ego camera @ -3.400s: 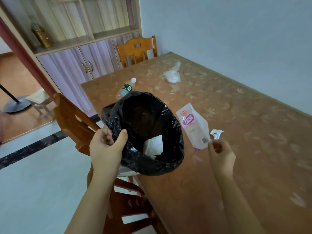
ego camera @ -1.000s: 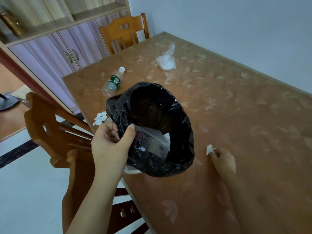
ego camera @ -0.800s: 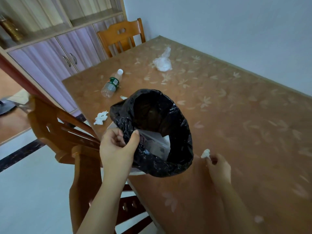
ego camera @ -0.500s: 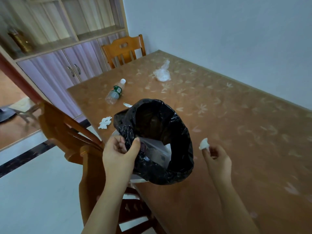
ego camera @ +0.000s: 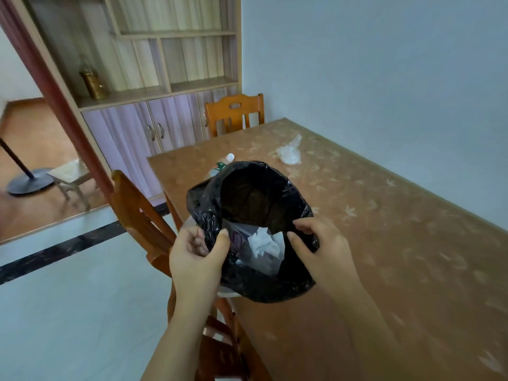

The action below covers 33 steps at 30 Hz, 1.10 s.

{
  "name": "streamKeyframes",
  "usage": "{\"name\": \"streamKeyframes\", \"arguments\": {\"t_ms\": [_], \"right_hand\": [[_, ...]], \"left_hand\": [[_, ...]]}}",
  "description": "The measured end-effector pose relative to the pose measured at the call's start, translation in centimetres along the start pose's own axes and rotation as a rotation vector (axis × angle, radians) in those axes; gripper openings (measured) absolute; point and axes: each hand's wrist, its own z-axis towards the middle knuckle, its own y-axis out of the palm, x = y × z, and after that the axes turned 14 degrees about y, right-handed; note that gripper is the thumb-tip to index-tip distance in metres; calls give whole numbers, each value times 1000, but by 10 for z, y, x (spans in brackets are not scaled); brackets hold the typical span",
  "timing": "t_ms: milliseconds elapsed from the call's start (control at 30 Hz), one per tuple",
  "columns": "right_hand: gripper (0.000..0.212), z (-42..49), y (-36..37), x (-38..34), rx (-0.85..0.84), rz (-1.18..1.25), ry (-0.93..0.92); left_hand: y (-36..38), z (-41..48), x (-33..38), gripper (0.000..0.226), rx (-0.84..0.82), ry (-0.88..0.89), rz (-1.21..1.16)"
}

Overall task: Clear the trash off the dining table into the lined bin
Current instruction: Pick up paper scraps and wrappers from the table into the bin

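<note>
A bin lined with a black bag [ego camera: 264,281] is held over the near left edge of the brown dining table [ego camera: 398,243]. My left hand [ego camera: 196,257] pinches the liner's left rim. My right hand [ego camera: 319,248] grips the right rim. Inside the bin lie a crumpled white tissue [ego camera: 262,242] and a clear wrapper [ego camera: 264,262]. A plastic bottle [ego camera: 224,162] lies on the table behind the bin, mostly hidden by it. A crumpled clear plastic bag [ego camera: 290,152] sits farther back on the table.
A wooden chair [ego camera: 143,215] stands at the table's left side beneath the bin, and another chair [ego camera: 233,112] at the far end. A cabinet with shelves [ego camera: 154,78] lines the back wall. The right wall runs along the table.
The small tissue that my right hand pinched now lies inside the bin. My right hand has moved onto the liner's right rim. The view has tilted upward.
</note>
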Motion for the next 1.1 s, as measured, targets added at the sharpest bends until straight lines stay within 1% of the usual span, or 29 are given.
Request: {"name": "streamKeyframes", "arguments": {"t_ms": [200, 333, 500, 600, 667, 767, 900, 1100], "right_hand": [[20, -8, 6, -63, 150, -56, -111], [19, -30, 29, -108, 195, -38, -146], [22, -67, 86, -148, 135, -75, -137], [26, -93, 128, -164, 92, -142, -104], [23, -108, 155, -173, 39, -213, -77], [22, -126, 193, -188, -46, -269, -88], [23, -137, 232, -209, -94, -275, -126], [20, -113, 276, -224, -120, -325, -134]], "left_hand": [[-58, 39, 21, 30, 126, 79, -82], [-118, 62, 29, 35, 211, 140, -118], [-213, 78, 16, 36, 274, 133, -102], [-268, 82, -3, 32, 312, 76, -87], [-301, 81, -16, 30, 317, 36, -53], [-344, 74, -37, 27, 307, -22, 33], [-380, 68, -64, 34, 342, -84, 135], [-399, 91, -107, 33, 372, -168, 222]]}}
